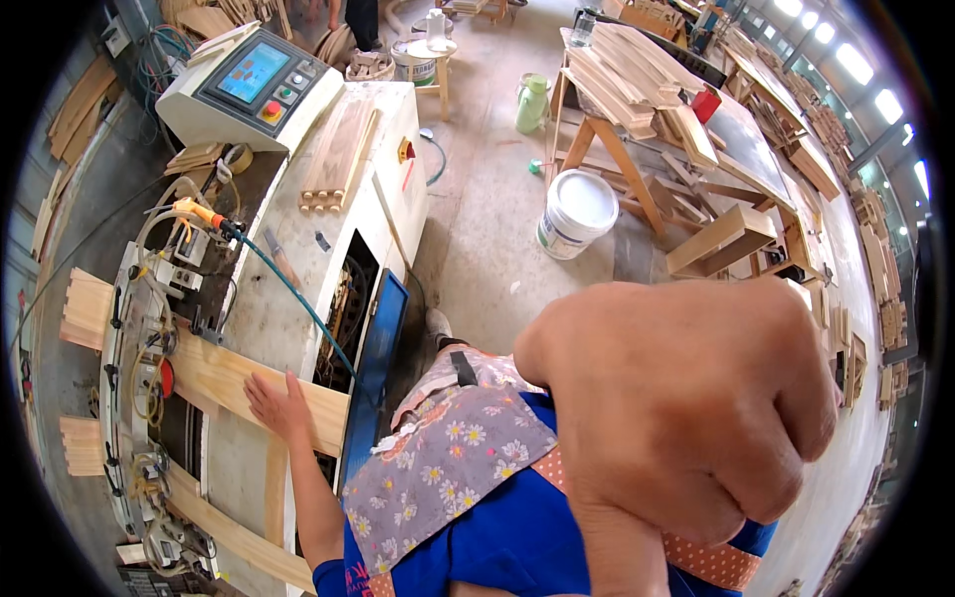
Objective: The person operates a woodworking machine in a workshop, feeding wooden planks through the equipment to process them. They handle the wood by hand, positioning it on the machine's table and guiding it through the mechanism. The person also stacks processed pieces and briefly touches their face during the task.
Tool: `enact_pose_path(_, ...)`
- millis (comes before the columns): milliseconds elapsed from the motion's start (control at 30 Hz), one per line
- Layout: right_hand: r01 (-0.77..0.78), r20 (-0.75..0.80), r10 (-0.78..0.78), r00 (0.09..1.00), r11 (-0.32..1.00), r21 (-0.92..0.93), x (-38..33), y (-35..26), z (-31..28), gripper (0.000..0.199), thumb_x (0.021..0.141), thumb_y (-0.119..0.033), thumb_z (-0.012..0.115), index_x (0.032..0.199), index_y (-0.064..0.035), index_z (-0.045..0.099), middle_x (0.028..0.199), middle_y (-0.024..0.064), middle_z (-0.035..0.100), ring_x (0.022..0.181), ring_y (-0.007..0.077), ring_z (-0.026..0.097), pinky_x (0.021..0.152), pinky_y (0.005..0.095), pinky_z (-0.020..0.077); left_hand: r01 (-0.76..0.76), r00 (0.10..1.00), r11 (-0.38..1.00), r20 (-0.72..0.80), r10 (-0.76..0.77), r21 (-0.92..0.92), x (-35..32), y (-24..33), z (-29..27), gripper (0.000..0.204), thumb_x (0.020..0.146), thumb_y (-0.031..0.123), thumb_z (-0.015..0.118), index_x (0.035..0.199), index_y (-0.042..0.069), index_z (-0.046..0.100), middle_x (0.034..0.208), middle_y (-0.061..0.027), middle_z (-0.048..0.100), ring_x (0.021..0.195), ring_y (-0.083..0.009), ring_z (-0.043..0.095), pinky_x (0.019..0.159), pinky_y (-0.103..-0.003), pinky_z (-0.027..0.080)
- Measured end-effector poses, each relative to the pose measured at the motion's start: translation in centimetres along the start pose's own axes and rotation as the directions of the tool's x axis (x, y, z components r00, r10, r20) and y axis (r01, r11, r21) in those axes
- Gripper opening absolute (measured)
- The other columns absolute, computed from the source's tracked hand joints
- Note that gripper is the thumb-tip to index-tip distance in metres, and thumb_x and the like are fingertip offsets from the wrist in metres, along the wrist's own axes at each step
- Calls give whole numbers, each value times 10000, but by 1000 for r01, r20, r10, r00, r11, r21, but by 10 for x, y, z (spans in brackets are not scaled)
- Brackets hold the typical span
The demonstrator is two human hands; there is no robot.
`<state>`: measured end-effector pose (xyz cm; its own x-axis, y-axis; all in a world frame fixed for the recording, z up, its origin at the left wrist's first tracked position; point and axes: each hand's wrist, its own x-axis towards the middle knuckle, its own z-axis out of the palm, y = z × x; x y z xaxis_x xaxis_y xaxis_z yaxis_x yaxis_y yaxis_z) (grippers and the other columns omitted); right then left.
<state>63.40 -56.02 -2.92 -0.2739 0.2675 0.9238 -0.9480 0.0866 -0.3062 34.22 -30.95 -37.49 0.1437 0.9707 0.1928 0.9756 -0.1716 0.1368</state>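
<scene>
My left hand [282, 406] lies flat with fingers spread on a pale wooden board [224, 370]. That board rests across a woodworking machine [242, 453], its far end under the clamp and hose assembly. Large and close in front of the view, my right hand [686, 408] is raised with its fingers curled into a fist. Its back faces me, so anything inside the fingers is hidden. A second long board [234, 532] lies across the machine nearer to me.
A control panel [261, 85] with a screen and red button tops the machine. An orange-handled air gun [199, 211] trails a teal hose. A blue cabinet door [376, 363] stands ajar. Beyond are a white bucket [577, 214], a green jug [532, 103] and stacked planks [637, 75]. Another person's legs [363, 22] show far off.
</scene>
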Motion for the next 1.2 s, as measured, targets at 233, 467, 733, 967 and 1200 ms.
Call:
enact_pose_path(233,92,-6,-93,996,961,261,15,11,-34,453,972,-247,434,551,-79,440,538,3,368,397,127,369,770,353,462,31,998,999,47,-33,39,2,2,-3,738,897,500,484,1406,-8,318,1481,-186,290,1394,-304,226,1121,-468,193)
enact_pose_path(467,93,-68,-103,992,985,-147,14,30,-28,470,978,-306,422,575,-65,443,560,10,379,417,138,389,835,417,418,1,1000,1000,1,-1,15,2,-2,4,740,897,502,483,1408,-7,319,1476,-186,300,1391,-305,233,1116,-472,204)
enact_pose_path(733,124,-13,-126,992,987,-100,8,31,-26,453,978,-285,404,577,-74,411,578,1,341,417,141,373,642,384,394,1,1000,999,6,-1,51,1,-6,6,738,900,503,481,1408,-7,318,1471,-188,307,1388,-308,239,1109,-480,216)
enact_pose_path(967,138,-11,-145,989,962,-237,13,33,-25,459,980,-277,388,569,-75,418,578,10,351,422,144,382,627,373,395,59,994,996,91,-64,59,3,7,-11,721,902,492,484,1410,7,320,1478,-184,296,1391,-305,230,1116,-480,206)
enact_pose_path(1200,104,-20,-120,993,922,-373,22,30,-23,467,982,-270,373,561,-75,425,577,18,360,427,147,390,612,361,396,38,999,999,35,-39,35,2,5,-1,719,901,481,490,1411,5,313,1481,-185,290,1392,-308,229,1114,-484,208)
